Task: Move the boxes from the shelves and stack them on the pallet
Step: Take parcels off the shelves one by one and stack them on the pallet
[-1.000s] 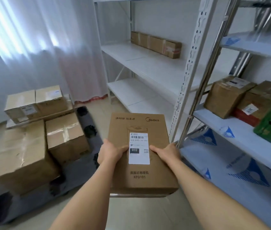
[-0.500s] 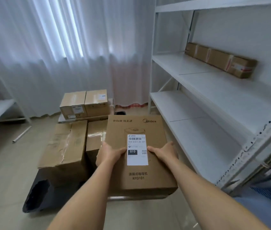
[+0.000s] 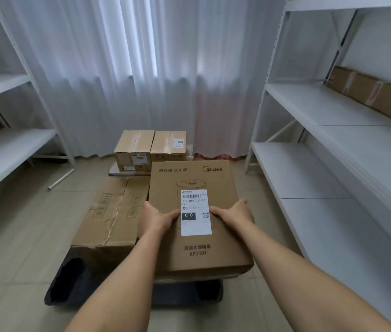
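My left hand (image 3: 157, 218) and right hand (image 3: 234, 213) clamp Midea box (image 3: 197, 255) sides, thumbs on top. Risk: slip onto pallet (image 3: 70, 283); crushed carton (image 3: 110, 216) at 10 o'clock unstable base.

Stacked boxes (image 3: 110, 212) crowd the pallet (image 3: 65, 288); open floor (image 3: 22, 236) lies to its left

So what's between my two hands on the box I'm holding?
The white shipping label on the box, between the left hand and right hand, in the head view.
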